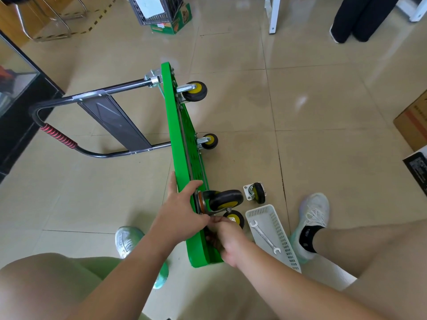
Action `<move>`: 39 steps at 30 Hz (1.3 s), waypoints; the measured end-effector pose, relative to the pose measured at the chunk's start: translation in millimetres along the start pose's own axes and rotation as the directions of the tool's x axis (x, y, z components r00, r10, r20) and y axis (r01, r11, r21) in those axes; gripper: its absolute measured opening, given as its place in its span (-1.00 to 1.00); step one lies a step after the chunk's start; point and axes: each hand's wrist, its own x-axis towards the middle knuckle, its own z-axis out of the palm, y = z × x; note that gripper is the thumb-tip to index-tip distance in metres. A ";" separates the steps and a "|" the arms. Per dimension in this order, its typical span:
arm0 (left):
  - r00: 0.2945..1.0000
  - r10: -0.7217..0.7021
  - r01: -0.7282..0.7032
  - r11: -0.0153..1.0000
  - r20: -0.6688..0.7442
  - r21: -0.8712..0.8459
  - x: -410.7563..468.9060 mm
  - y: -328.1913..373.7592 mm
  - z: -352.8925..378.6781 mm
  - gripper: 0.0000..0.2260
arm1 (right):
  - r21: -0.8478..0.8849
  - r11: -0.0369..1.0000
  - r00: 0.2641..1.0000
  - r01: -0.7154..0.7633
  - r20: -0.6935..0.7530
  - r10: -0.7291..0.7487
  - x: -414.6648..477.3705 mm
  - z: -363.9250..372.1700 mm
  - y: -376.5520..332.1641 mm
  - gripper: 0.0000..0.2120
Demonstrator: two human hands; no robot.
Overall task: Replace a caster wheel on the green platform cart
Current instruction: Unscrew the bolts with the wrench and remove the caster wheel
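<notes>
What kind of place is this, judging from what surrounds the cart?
Probably an office or storeroom, indoors: a glossy tiled floor, a cardboard box at the edge, and a wire crate on a carton beyond the cart.

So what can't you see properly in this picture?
- Head view: what the right hand holds; its fingers are tucked behind the green cart deck.
- The mounted caster bolts: partly covered by the left hand.
- The lower wheel: half hidden behind that caster.
- The standing person: cut off by the top edge.
</notes>
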 end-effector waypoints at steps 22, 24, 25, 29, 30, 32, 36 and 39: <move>1.000 0.010 -0.010 0.999 -0.008 0.043 -2.4 -1.4 5.0 -0.26 | -0.067 0.998 1.000 0.015 0.001 -0.015 1.3 -5.4 2.5 -0.88; 1.000 0.007 -0.006 0.999 -0.011 0.035 -2.3 -1.2 4.8 -0.26 | -0.052 0.998 1.000 0.023 0.017 -0.022 2.9 -5.3 2.4 -0.89; 1.000 0.008 -0.007 0.999 -0.013 0.038 -2.2 -1.3 5.3 -0.26 | -0.048 0.999 1.000 0.020 0.017 -0.020 3.2 -5.3 2.1 -0.88; 0.999 0.012 -0.009 0.997 -0.035 0.075 1.0 -2.9 7.1 -0.29 | -0.096 0.995 0.999 0.036 0.015 -0.034 1.7 -7.1 1.9 -0.84; 0.999 0.009 -0.006 0.996 -0.035 0.090 1.7 -3.4 7.0 -0.30 | -0.100 0.994 0.999 0.048 0.021 -0.046 1.7 -7.3 2.0 -0.85; 0.999 0.006 -0.002 0.993 -0.034 0.117 2.9 -4.3 6.6 -0.30 | -0.090 0.994 0.998 0.056 0.020 -0.055 2.0 -7.0 0.8 -0.86; 0.999 0.009 -0.003 0.990 -0.043 0.143 2.8 -4.2 6.2 -0.31 | -0.081 0.996 0.999 0.036 0.010 -0.036 -0.6 -6.0 -0.2 -0.82; 0.999 0.005 0.002 0.991 -0.047 0.137 2.4 -3.4 6.0 -0.31 | -0.106 0.992 0.998 0.069 0.014 -0.067 0.1 -6.9 1.7 -0.91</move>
